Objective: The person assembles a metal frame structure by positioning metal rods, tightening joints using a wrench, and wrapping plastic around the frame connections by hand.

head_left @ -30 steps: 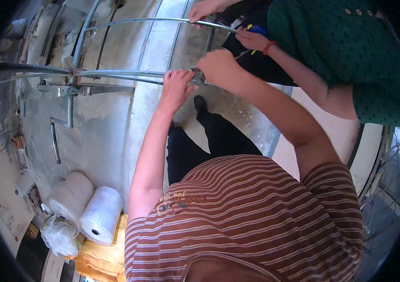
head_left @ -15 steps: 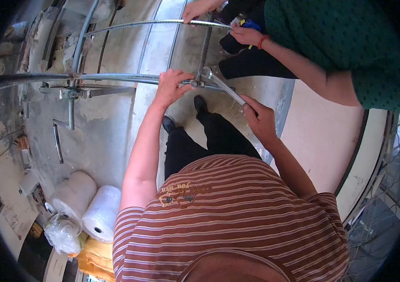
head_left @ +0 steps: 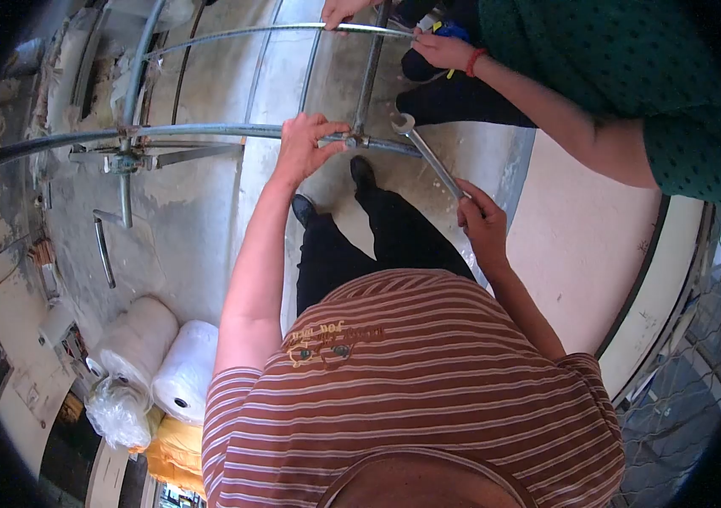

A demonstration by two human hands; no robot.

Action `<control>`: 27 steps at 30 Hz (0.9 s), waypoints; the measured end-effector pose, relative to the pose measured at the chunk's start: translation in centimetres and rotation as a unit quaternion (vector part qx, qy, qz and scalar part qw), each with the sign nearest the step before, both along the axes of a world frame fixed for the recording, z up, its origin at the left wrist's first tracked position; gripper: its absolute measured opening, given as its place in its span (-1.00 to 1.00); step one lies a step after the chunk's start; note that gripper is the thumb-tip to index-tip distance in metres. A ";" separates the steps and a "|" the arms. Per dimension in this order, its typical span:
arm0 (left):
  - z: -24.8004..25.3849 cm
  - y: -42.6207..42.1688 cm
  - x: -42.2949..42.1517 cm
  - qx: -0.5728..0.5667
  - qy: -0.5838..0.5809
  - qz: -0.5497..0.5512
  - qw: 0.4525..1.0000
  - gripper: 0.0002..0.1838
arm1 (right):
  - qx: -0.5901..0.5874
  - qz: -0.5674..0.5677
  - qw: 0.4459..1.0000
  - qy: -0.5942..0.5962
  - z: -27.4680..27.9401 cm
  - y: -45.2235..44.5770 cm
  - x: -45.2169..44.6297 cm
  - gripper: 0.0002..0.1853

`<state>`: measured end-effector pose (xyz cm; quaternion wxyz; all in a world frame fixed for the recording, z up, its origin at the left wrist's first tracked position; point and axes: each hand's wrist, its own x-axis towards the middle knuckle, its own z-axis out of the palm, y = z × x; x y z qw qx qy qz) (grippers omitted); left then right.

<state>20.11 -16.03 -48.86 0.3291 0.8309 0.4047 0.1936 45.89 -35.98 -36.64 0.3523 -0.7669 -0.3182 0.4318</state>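
My left hand (head_left: 303, 146) is wrapped round the metal tube (head_left: 208, 130), just left of a bolted joint (head_left: 354, 140) where an upright bar (head_left: 370, 72) meets it. My right hand (head_left: 482, 222) grips the lower end of a silver wrench (head_left: 435, 159). The open jaw of the wrench points up and left, to the right of the joint and apart from it. Above, a co-worker's two hands hold a thin curved metal strip (head_left: 250, 31).
The co-worker in a green top (head_left: 606, 76) stands at the upper right. White rolls (head_left: 184, 372) and an orange bundle (head_left: 176, 449) lie at lower left. A crank handle (head_left: 105, 254) hangs from the frame. Wire mesh (head_left: 682, 372) is at the right.
My right hand has moved from the joint down and right, and the wrench now shows clear of the joint. My left hand has shifted slightly left. The co-worker's hands have moved left with the strip.
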 end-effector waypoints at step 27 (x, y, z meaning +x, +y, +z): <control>0.7 0.2 1.2 -0.079 0.014 -0.030 0.996 -0.69 | 0.008 -0.019 0.996 0.089 -1.8 -1.1 -0.5 -0.65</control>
